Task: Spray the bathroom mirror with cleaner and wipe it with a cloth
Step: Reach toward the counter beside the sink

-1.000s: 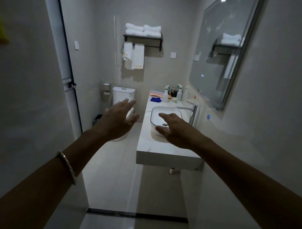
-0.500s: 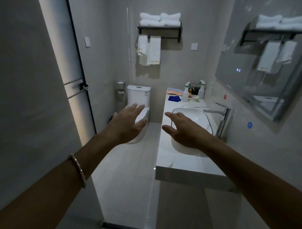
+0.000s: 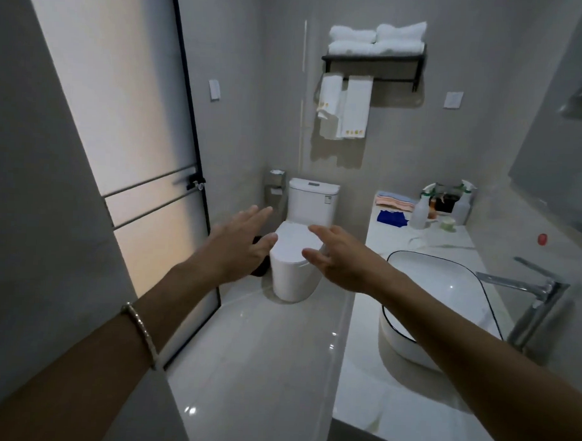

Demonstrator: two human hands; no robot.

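Both arms reach forward into the middle of the frame, and neither hand holds anything. The left hand (image 3: 239,241) hangs palm-down with its fingers straight and slightly spread, and a thin bracelet (image 3: 140,334) sits on that forearm at lower left. The right hand (image 3: 337,261) is just beside it with a narrow gap between them, its fingers loosely extended and its thumb out. Both hover in front of the white toilet (image 3: 297,280) at the centre. The mirror (image 3: 565,157) shows only as a dim, blurred strip along the upper right edge, so little of its surface can be made out. Below it, a white counter (image 3: 392,405) runs up the right side of the frame. It carries an oval basin (image 3: 397,336) with a dark rim and a chrome faucet (image 3: 531,294) at the right edge. At the far end of the counter, right of centre, stand two spray bottles (image 3: 419,211), well apart from the hands, with dark items between them. A blue cloth (image 3: 392,218) lies just left of the nearer bottle, and a stack of folded pastel cloths (image 3: 393,200) lies just beyond it. On the back wall at upper centre, a black rack (image 3: 374,60) holds folded white towels, with more hanging beneath. A frosted glass door (image 3: 121,132) fills the left of the frame.
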